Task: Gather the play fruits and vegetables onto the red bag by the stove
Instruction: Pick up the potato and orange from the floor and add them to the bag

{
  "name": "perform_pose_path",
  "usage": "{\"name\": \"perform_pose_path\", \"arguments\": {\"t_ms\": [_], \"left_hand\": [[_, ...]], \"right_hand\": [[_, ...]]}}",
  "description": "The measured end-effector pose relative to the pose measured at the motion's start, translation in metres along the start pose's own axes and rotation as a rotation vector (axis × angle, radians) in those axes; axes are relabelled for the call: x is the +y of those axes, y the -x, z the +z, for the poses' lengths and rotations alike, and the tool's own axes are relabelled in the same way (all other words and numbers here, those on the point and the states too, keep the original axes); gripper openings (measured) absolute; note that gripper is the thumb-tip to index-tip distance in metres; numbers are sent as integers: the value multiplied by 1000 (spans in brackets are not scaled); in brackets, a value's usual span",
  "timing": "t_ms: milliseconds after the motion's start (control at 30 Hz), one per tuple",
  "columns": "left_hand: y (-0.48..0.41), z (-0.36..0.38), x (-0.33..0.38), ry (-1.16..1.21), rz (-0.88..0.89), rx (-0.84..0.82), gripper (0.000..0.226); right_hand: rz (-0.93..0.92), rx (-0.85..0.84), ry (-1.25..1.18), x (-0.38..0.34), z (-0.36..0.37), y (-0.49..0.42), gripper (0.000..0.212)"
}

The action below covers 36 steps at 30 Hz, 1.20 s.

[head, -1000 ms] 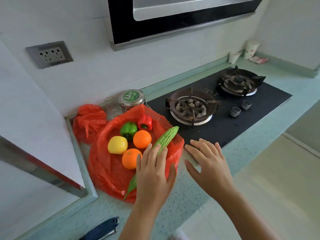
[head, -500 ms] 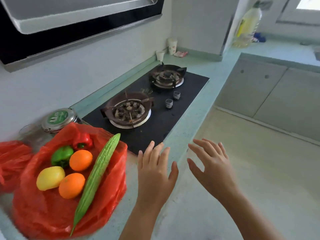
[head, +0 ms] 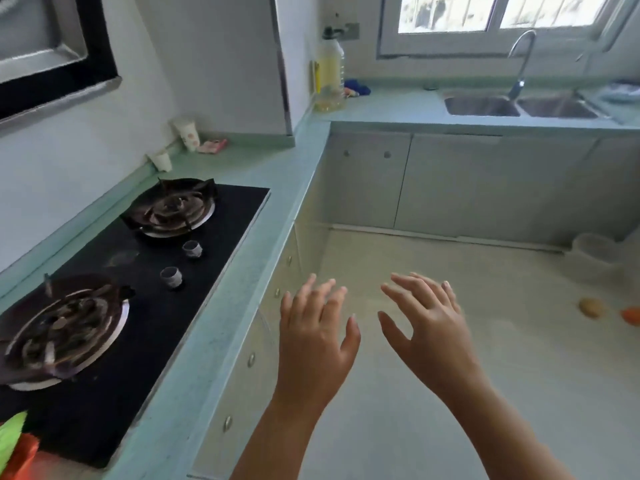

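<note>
My left hand (head: pixel 317 336) and my right hand (head: pixel 427 325) hover side by side over the floor, off the counter's edge, both empty with fingers spread. Only a corner of the red bag (head: pixel 19 455) shows at the bottom left, with the tip of the green bitter gourd (head: pixel 12 436) lying on it. A brownish play potato (head: pixel 591 307) lies on the floor at the right. Next to it, an orange piece (head: pixel 631 316) is cut off by the frame edge.
The black two-burner stove (head: pixel 149 271) fills the left on a green counter (head: pixel 242 271). Paper cups (head: pixel 187 135) stand by the wall. An oil bottle (head: pixel 329 74) is in the corner, a double sink (head: pixel 519 105) under the window. A clear container (head: pixel 594 251) sits on the floor.
The view has swung right, away from the bag and toward the floor. My left hand has let go of the bitter gourd, which stays on the bag. Both hands moved off the counter.
</note>
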State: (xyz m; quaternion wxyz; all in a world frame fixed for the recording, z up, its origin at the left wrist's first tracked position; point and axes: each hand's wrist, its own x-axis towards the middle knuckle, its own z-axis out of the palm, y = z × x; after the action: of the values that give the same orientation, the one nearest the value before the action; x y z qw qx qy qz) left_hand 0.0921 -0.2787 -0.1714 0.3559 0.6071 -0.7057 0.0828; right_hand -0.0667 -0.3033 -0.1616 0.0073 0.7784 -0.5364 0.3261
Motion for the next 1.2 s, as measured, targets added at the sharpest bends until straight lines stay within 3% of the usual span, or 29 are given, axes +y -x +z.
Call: {"name": "perform_pose_path", "arguments": {"t_ms": [367,733,1200], "left_hand": [[-80,112,98,120,210,-93,36],[-135,213,130,265,322,-200,35],[-322,358,140,492,459,-239,36]], "right_hand": [[223,133,120,144,-45,-18,39],[408,164,223,231,-37,-33,39],[625,223,398,341,-10,-187,41]]}}
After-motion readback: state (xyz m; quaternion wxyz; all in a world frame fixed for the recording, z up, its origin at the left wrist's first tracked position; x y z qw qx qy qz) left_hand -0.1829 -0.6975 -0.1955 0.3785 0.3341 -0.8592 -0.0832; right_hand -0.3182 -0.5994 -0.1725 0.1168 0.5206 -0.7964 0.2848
